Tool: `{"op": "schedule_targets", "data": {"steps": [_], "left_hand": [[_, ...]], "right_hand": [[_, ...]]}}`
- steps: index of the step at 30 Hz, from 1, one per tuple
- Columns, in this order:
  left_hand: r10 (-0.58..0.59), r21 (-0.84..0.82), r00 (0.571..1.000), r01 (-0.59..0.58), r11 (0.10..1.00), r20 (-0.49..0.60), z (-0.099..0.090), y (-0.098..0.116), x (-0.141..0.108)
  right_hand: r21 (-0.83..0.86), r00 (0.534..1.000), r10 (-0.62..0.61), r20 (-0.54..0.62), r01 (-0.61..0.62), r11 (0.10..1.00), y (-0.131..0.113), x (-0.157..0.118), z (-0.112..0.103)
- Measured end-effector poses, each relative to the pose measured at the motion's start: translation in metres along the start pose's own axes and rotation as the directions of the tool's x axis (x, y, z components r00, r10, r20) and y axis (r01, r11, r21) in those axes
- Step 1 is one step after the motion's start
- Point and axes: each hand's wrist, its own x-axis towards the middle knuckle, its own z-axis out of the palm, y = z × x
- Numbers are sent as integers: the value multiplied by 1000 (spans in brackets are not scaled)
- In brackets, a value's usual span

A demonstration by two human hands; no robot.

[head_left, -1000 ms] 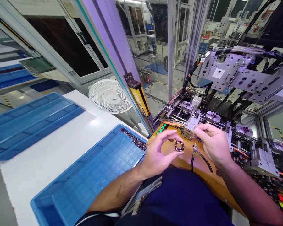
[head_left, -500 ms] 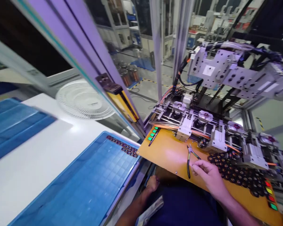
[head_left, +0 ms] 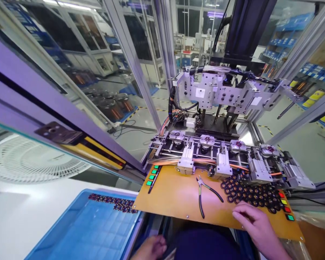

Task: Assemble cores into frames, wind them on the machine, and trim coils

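Observation:
My right hand point(head_left: 253, 224) is over the front right of the orange work plate point(head_left: 173, 196), beside a cluster of small round black parts point(head_left: 241, 190) with coppery centres. Its fingers are loosely curved, the thumb stands apart from them, and nothing shows in it. A pair of cutting pliers point(head_left: 200, 195) lies on the plate to the left of this hand, handles spread. Low in the view, my left hand point(head_left: 153, 247) hangs in front of the plate near my lap. Motion smears its curled fingers, so I cannot see whether they hold anything.
Metal clamp fixtures point(head_left: 224, 164) line the plate's back edge below a machine head point(head_left: 222, 90). Green buttons point(head_left: 151, 177) and a dark pen-like tool point(head_left: 154, 180) are at the left, coloured buttons point(head_left: 287, 209) at the right. A blue tray point(head_left: 78, 231) holds rows of small parts.
The view has swung right towards the machine. My right hand has moved from beside the pliers' handles to the right, by the round parts. My left hand appears lower.

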Motion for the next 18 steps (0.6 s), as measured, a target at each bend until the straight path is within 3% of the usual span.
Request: {"op": "schedule_targets", "data": {"steps": [3, 5, 7, 9, 11, 13, 15, 18], "left_hand": [[90, 65, 996, -89, 994, -8, -45, 31, -33], [255, 227, 957, -220, 949, -138, -74, 74, -48], [456, 423, 841, -315, 849, -289, -97, 126, -54], [662, 598, 681, -400, 695, -313, -112, 181, -52], [804, 736, 546, -440, 514, -235, -120, 230, -40], [871, 840, 472, -413, 353, -134, -125, 270, -18], [890, 909, 455, -356, 216, -33, -127, 301, 12], [884, 917, 465, -368, 155, 37, -126, 330, 62]], "right_hand": [[-136, 981, -185, -61, 176, 975, 3, 5, -36], [-239, 936, -340, -89, 311, 920, 3, 15, -62], [-361, 867, -486, -111, 420, 832, 0, 32, -87], [-488, 801, -586, -123, 466, 738, -3, 55, -108], [-581, 761, -640, -109, 474, 662, -7, 81, -125], [-637, 769, -638, -50, 467, 613, -10, 109, -137], [-671, 805, -592, 33, 456, 584, -12, 137, -145], [-696, 863, -485, 140, 434, 572, -8, 174, -148]]}}
